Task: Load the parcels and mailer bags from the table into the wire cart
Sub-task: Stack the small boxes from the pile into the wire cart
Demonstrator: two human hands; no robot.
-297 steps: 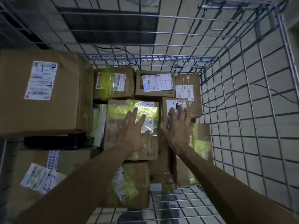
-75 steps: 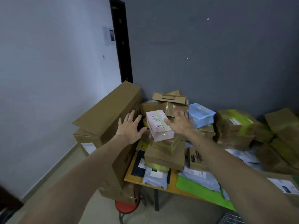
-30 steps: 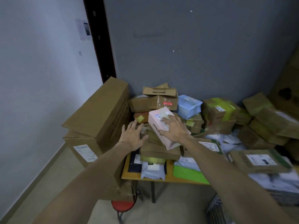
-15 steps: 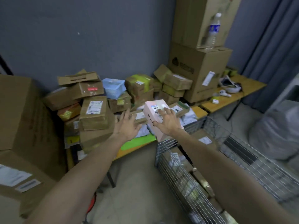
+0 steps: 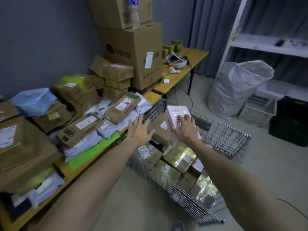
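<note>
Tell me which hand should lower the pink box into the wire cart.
Right. The right hand grips the pink box over the wire cart, so it only has to lower it. The left hand is open beside it, holding nothing.

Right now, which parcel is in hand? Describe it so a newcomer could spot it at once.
Find the wire cart on the floor beside the loaded table. Over its far end, the right hand grips a small pink box. It alone is pale pink with a white barcode label; the parcels under it are brown cardboard.
</note>
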